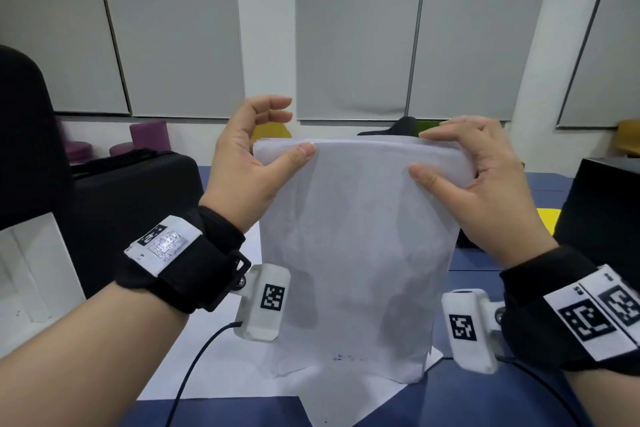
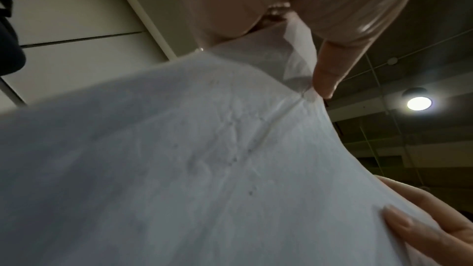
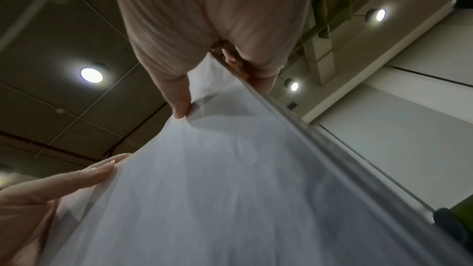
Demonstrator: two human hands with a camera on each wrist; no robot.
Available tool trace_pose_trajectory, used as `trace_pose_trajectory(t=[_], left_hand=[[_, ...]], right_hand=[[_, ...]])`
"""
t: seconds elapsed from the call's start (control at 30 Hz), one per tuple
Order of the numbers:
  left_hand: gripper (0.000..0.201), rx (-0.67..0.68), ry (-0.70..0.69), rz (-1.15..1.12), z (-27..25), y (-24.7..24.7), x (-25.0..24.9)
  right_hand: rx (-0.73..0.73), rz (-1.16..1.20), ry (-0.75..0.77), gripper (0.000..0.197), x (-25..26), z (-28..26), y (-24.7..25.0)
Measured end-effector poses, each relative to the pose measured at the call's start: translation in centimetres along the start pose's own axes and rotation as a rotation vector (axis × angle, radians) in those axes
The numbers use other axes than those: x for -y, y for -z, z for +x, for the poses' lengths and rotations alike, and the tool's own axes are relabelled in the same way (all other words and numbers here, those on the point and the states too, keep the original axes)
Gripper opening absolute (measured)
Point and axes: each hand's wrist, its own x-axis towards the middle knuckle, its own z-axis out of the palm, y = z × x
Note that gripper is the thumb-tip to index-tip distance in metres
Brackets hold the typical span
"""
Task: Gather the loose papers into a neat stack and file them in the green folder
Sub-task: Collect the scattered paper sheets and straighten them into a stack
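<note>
A stack of white papers [image 1: 353, 236] stands upright on the blue table [image 1: 485, 392], held at its top corners by both hands. My left hand [image 1: 294, 130] pinches the top left corner: its thumb [image 2: 326, 72] lies on the front and its fingers curl above the top edge. My right hand [image 1: 422, 152] grips the top right corner, with its thumb [image 3: 179, 96] on the front and its fingers over the top edge and behind. More white sheets [image 1: 242, 374] lie flat under the stack. I cannot make out the green folder.
A black case [image 1: 138, 191] and a white box [image 1: 34, 270] stand at the left. A black box [image 1: 606, 201] is at the right, with something yellow [image 1: 549, 218] beside it. A black cable [image 1: 194, 364] runs from the left wrist across the flat sheets.
</note>
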Motion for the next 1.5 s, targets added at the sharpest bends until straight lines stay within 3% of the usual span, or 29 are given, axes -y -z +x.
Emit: trace_pose_trajectory(t=[0.1,0.23,0.33,0.4,0.5,0.57,0.67,0.83,0.9,1.0,1.07,1.13,1.2,1.27,1.37,1.43,1.5], left_hand=[[0.063,0.015,0.091,-0.059,0.0,-0.1,0.2],[0.071,0.1,0.329,-0.254,-0.8,0.0,0.9],[0.057,0.217,0.474,-0.354,-2.0,0.0,1.1],[0.043,0.241,0.54,-0.369,-2.7,-0.2,1.0],[0.028,0.161,0.592,-0.399,-3.4,-0.6,0.7],[0.024,0.105,0.609,-0.409,-3.4,-1.1,0.3],[0.022,-0.004,0.623,-0.43,-3.0,-1.7,-0.5],[0.031,-0.013,0.646,-0.46,-2.0,-1.4,-1.9],[0.042,0.002,0.577,-0.394,-1.9,-1.0,-2.5],[0.066,-0.082,0.298,-0.205,-1.9,-0.1,-4.1],[0.077,-0.191,0.115,-0.213,-1.5,1.0,-5.8],[0.074,-0.307,0.011,-0.287,-1.2,2.5,-7.1],[0.064,-0.372,0.002,-0.402,-1.1,3.5,-7.3],[0.064,-0.36,0.09,-0.464,-1.5,3.1,-6.2],[0.09,-0.259,0.306,-0.339,-2.5,1.2,-2.4],[0.103,-0.134,0.453,-0.269,-3.4,0.5,0.0],[0.095,0.032,0.579,-0.295,-4.1,0.4,1.5]], right_hand=[[0.015,-0.096,0.007,0.021,-0.1,0.4,0.4],[0.066,-0.183,-0.026,0.036,-0.5,0.1,0.5],[0.068,-0.159,-0.108,0.047,-0.5,-0.2,1.1],[0.044,0.101,-0.252,0.062,-0.7,-0.7,1.1],[0.089,0.609,-0.504,0.076,-1.5,-1.9,0.4],[0.157,0.681,-0.584,0.056,-1.8,-3.0,-0.2],[0.199,0.563,-0.546,0.022,-1.2,-4.0,-1.1],[0.114,0.583,-0.482,0.011,-0.4,-3.6,-1.6],[0.098,0.585,-0.503,0.012,-0.6,-4.2,-1.8],[0.093,0.567,-0.562,0.015,-1.4,-5.8,-2.1],[0.108,0.581,-0.593,0.021,-2.0,-6.7,-2.1],[0.127,0.597,-0.617,0.023,-2.4,-7.3,-1.9],[0.141,0.624,-0.627,0.021,-2.7,-7.6,-1.9],[0.156,0.641,-0.623,0.02,-2.9,-7.8,-2.0],[0.156,0.67,-0.627,0.035,-3.2,-8.0,-2.0],[0.14,0.686,-0.622,0.051,-3.2,-8.0,-2.1],[0.116,0.707,-0.607,0.052,-3.3,-8.0,-2.0]])
